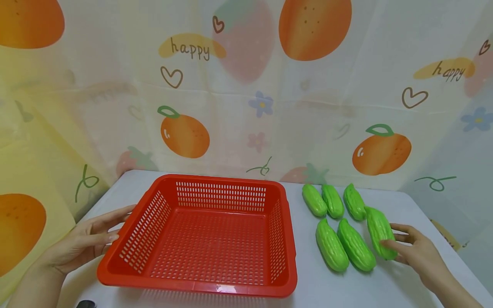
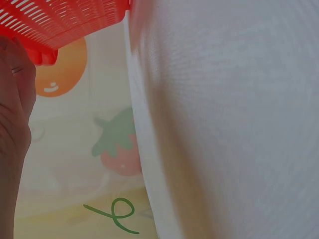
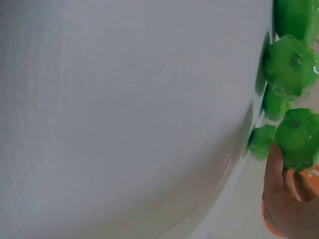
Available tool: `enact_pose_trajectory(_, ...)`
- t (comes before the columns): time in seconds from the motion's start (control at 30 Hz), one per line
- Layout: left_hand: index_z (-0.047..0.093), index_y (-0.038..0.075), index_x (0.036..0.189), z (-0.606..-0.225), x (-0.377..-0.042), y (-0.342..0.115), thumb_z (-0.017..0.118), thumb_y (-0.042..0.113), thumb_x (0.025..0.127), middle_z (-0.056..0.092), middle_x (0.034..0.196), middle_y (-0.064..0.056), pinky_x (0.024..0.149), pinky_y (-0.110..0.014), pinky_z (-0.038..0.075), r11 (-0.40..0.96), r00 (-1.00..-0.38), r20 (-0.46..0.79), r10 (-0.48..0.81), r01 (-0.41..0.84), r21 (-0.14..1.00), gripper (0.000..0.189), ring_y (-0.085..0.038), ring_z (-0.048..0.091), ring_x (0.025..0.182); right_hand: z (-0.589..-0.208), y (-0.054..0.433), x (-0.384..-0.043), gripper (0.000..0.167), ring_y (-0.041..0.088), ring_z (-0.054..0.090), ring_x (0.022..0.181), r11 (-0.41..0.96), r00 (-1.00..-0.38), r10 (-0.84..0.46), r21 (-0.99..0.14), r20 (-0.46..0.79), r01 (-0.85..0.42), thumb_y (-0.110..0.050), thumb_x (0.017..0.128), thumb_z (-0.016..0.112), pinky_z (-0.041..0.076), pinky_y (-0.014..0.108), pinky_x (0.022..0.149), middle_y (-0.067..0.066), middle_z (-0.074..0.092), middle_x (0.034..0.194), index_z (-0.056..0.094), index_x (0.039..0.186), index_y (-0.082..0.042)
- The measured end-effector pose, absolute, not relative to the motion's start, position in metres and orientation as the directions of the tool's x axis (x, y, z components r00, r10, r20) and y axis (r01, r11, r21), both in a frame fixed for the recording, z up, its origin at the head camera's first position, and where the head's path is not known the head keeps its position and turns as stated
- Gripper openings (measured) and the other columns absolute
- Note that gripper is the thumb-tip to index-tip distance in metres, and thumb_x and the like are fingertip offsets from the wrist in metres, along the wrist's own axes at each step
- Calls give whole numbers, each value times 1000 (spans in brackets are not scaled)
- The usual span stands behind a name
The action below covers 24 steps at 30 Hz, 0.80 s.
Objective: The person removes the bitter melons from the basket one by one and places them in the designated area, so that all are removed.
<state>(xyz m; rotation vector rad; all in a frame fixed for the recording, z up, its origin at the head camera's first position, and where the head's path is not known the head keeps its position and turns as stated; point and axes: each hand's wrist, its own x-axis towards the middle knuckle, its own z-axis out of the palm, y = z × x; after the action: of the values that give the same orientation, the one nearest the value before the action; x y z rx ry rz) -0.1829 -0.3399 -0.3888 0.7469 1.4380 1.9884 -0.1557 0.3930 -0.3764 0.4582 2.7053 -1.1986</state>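
Note:
On the right of the white table, my right hand (image 1: 417, 252) pinches a green bitter melon (image 1: 379, 233) between thumb and fingers. In the right wrist view this held melon (image 3: 298, 139) is off the table surface. Several more bitter melons (image 1: 332, 246) lie to its left in two rows. My left hand (image 1: 86, 239) is at the left side of a red plastic basket (image 1: 196, 288), its fairly straight fingers right at the rim. The left wrist view shows that hand (image 2: 14, 99) against the rim from below, fingertips hidden.
The basket, with slotted walls, takes up the left and middle of the white table (image 1: 308, 286). Behind hangs a fruit-printed curtain (image 1: 231, 128). A small black object (image 1: 86, 304) shows at the bottom left edge, and a brown item (image 1: 444, 234) lies beyond the table's right edge.

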Motion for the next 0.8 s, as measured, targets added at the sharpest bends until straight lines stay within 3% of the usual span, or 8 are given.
enact_pose_trajectory(0.37,21,16,159,-387,-182,-337,19,-10,99,43,157,4,102,-41,54,-269,-679,105,726,-140,953,64,-22,57,132,-382,397,-158,85,-1,61,88,662,-937,166,-670,-307,337,-38,91,67,60,28,76,39,43,140,26,149,8)
enact_pose_trajectory(0.6,22,17,158,-389,-183,-339,19,-10,100,42,158,6,102,-41,54,-266,-675,110,729,-133,955,65,-22,57,133,-382,395,-155,80,-2,60,85,684,-941,138,-658,-309,316,-34,92,66,59,27,73,38,49,134,29,146,11)
enact_pose_trajectory(0.8,23,17,158,-390,-183,-340,20,-10,99,43,157,6,101,-41,54,-268,-678,110,727,-133,954,65,-22,57,133,-385,395,-154,80,8,64,91,697,-929,132,-633,-347,336,-34,92,66,60,33,74,40,50,132,29,144,13)
